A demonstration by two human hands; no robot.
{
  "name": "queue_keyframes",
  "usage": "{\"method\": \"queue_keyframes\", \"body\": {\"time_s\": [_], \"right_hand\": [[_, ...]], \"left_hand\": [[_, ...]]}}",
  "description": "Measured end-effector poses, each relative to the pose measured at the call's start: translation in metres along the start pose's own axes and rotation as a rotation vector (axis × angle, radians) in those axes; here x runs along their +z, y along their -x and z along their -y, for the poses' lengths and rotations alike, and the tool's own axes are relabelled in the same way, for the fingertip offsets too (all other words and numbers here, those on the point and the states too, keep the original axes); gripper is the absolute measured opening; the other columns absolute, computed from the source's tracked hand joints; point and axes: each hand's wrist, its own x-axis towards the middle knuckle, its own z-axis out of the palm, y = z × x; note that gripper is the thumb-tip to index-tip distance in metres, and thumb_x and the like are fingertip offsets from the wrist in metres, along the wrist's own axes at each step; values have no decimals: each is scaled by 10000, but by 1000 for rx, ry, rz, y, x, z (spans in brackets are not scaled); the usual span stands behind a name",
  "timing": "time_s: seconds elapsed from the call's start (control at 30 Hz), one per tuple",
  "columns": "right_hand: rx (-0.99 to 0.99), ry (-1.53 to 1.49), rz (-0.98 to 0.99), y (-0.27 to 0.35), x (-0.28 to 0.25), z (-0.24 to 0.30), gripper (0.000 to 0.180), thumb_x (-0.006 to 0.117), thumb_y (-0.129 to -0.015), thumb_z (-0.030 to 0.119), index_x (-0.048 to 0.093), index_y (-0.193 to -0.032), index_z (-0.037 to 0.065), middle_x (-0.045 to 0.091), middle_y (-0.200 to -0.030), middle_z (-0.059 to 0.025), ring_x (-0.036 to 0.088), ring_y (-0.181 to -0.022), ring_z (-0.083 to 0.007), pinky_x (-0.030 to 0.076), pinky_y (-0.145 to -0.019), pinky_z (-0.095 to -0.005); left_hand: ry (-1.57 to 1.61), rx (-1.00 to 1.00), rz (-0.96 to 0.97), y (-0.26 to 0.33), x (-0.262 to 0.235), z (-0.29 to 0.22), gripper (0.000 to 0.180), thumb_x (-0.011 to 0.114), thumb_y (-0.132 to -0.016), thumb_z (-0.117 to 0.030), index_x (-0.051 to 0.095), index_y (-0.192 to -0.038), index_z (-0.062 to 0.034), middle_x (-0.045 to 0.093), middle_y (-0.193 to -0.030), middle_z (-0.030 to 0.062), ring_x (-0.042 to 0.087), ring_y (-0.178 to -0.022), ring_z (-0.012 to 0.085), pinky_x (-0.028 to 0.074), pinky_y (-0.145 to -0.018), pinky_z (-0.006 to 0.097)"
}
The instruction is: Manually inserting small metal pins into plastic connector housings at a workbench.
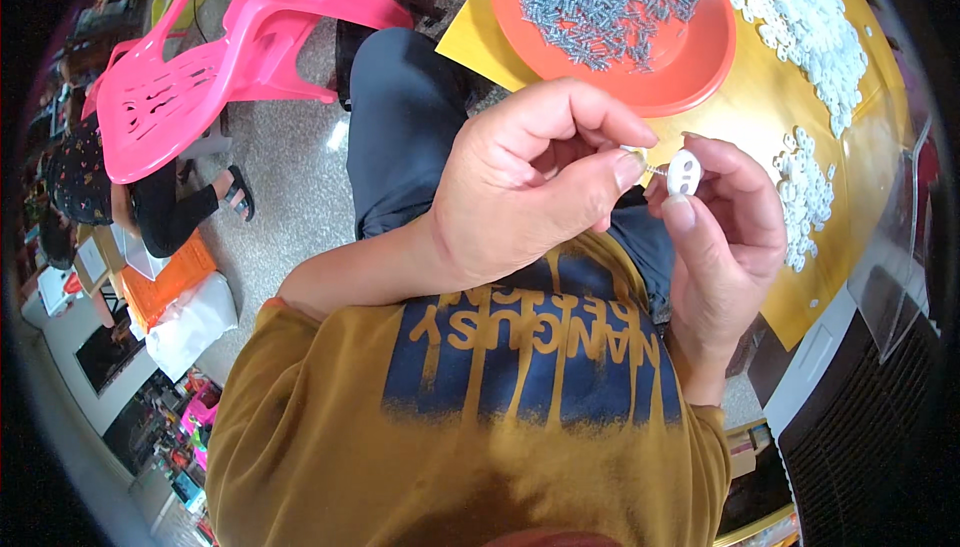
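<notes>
While my forearms come up over my lap, a yellow table (pixel 760 117) spreads ahead of me, with an orange tray (pixel 700 57) of small metal nails (pixel 605 2) on it and a heap of white plastic pieces (pixel 800 17) just beside the tray. Closer in, my left hand (pixel 520 187) curls with its back toward me, thumb and forefinger pinched shut on a thin nail (pixel 640 155). My right hand (pixel 725 237) stands upright, fingertips clamped on a small white oval piece (pixel 685 171), and the nail's tip touches it.
</notes>
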Motion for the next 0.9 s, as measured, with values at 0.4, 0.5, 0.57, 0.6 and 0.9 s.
{"method": "queue_keyframes", "body": {"time_s": [0.4, 0.5, 0.57, 0.6, 0.9], "right_hand": [[-120, 243, 30, -1, 1, -3, 340, 600, -683, -84, 526, -1014, -60, 521, -874, -62, 488, -775, -111, 389, -699, -219], [-182, 297, 40, -2, 2, -2, 337, 598, -681, -83, 532, -1011, -55, 521, -858, -62, 486, -770, -115, 386, -694, -217], [-188, 308, 46, -2, 2, -3, 336, 597, -682, -84, 534, -1010, -52, 522, -852, -62, 487, -770, -115, 385, -693, -215], [-182, 305, 36, -2, 2, -3, 339, 596, -681, -86, 535, -1012, -50, 522, -846, -61, 486, -768, -115, 384, -692, -215], [-216, 366, 113, -1, -1, -4, 334, 592, -705, -62, 529, -1033, -45, 522, -860, -62, 495, -761, -108, 403, -681, -203]], "left_hand": [[12, -28, 24, 1, -1, 0, 140, 511, -817, -37, 489, -951, -5, 542, -777, 40, 491, -582, 41, 412, -527, 154], [15, -22, 17, 1, 0, 0, 144, 513, -818, -43, 486, -954, -4, 546, -784, 43, 494, -590, 42, 416, -530, 156], [38, -18, 11, 1, 1, 2, 145, 513, -818, -44, 484, -954, -3, 547, -787, 45, 495, -594, 42, 417, -531, 158], [60, -12, 6, 2, 2, 2, 147, 513, -818, -44, 482, -955, -2, 548, -790, 47, 495, -597, 43, 418, -532, 159], [30, 52, 18, 1, 2, 3, 135, 511, -816, -32, 480, -944, 1, 560, -809, 66, 506, -593, 51, 430, -521, 163]]}}
